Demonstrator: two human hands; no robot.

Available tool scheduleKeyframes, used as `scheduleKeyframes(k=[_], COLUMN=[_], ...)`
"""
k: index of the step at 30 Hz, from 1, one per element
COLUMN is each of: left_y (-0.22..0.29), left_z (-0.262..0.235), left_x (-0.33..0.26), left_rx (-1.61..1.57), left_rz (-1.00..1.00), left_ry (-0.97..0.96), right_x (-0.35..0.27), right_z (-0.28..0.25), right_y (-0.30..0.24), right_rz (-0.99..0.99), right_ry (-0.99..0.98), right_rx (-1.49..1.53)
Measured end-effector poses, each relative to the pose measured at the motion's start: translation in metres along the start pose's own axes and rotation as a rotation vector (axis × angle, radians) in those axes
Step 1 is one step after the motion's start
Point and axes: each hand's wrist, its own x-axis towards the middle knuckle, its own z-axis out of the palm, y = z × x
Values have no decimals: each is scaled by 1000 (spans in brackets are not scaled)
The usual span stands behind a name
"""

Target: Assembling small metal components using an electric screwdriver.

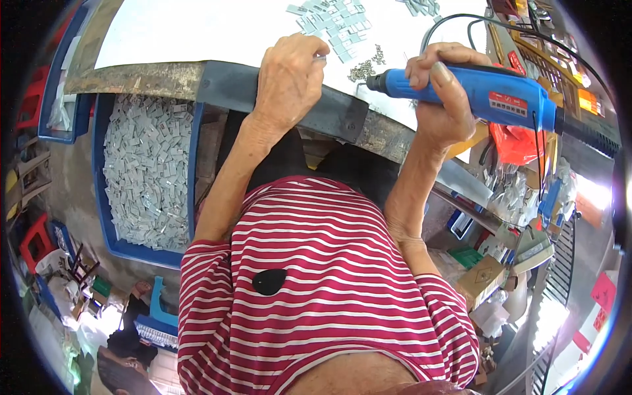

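My right hand [447,105] is wrapped round a blue electric screwdriver [490,92], held level over the table's near edge with its dark tip turned left. My left hand [289,76] is closed at the table edge, fingers pinched on a small grey piece [320,58] that mostly hides behind them. Between the two hands lies a heap of small metal screws [363,71]. Beyond it, flat grey pieces [343,29] are spread on the white tabletop [178,33].
A blue crate [99,178] full of small grey parts [148,171] stands below the table at left. A black cable [461,16] loops over the far right of the table. Cardboard boxes [482,276] and a red bag [517,143] are at right. Another person [118,368] shows at lower left.
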Motion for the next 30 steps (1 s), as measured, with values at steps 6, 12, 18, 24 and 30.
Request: scheduleKeyframes(k=[6, 12, 18, 24, 30], left_y=[1, -49, -53, 17, 37], left_z=[-51, -130, -132, -59, 1], left_x=[-21, -82, -92, -39, -19], left_rx=[-40, 391, 503, -50, -69], left_rz=[-129, -380, -334, -137, 56], left_ry=[245, 412, 400, 137, 81], right_x=[-1, 0, -1, -4, -4], right_z=[-4, -10, -11, -9, -11], right_y=[-4, -4, -10, -14, -22], right_rz=[15, -20, -19, -19, -53], right_ry=[61, 101, 161, 152, 85], right_rx=[17, 83, 152, 248, 310])
